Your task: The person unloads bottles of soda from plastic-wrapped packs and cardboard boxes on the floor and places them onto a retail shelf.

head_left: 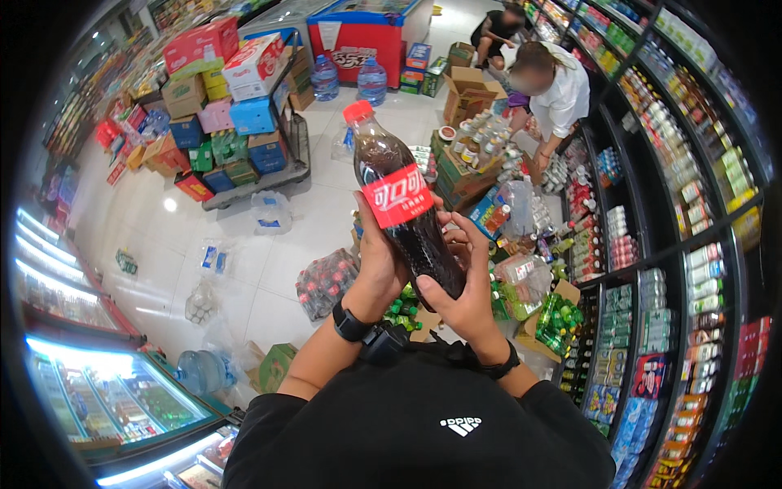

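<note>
The right hand [471,308] has its thumb pressed on the front of the cola bottle [405,213] near the base and its other fingers curled, slightly parted, along the three o'clock side. The left hand [381,259] cups the bottle's nine o'clock side; how far its hidden fingers spread behind it I cannot tell.

The bottle is held up in front of the chest, tilted, its long axis running from eleven to five o'clock: red cap [357,112] toward eleven, base toward five. Its red label [399,198] faces the wearer, with large white characters and smaller print beneath, sloping up toward two o'clock. The black shirt [407,432] bears a white logo.

Farther out, a wrapped pack of bottles [326,285] lies toward eight, green bottles [560,320] toward four, a loaded cart [262,181] toward ten, and a person in white [562,98] toward two.
</note>
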The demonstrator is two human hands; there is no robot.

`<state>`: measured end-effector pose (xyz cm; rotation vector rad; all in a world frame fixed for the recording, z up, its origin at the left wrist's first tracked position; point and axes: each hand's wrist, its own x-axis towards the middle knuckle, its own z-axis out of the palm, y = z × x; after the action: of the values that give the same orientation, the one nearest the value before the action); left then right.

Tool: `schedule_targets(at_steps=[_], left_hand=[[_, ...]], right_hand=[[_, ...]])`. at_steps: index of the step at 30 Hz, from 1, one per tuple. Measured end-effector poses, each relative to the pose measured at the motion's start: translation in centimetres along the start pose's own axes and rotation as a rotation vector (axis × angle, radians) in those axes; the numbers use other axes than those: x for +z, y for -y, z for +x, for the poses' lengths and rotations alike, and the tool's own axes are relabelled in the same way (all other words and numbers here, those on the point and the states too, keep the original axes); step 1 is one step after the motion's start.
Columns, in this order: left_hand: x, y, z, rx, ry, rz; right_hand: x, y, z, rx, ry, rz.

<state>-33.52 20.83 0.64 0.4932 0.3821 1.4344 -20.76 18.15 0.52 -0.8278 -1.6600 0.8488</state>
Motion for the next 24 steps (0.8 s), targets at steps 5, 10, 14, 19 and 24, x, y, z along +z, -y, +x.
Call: schedule_targets(at_steps=[5, 10, 14, 19, 24], left_hand=[[2.1, 2.3, 0.5, 0.02, 0.081, -0.033], [3.4, 3.4, 0.1, -0.037, 0.172, -0.046], [3.7, 3.3, -0.5, -0.118, 0.359, -0.061], [4.6, 4.3, -0.9, -0.102, 0.38, -0.075], [4.2, 5.0, -1.0, -0.15, 0.501, -0.137]], right_hand=[[-3.2, 0.8, -2.6, 0.328, 0.061, 0.531], [-4.2, 1.0, -4.1, 0.245, 0.015, 0.43], [-3.5, 1.6, -5.1, 0.142, -0.073, 0.396], [-3.3, 0.6, -7.0, -0.139, -0.213, 0.009], [-3.7, 1.8, -7.6, -0.261, -0.285, -0.194]])
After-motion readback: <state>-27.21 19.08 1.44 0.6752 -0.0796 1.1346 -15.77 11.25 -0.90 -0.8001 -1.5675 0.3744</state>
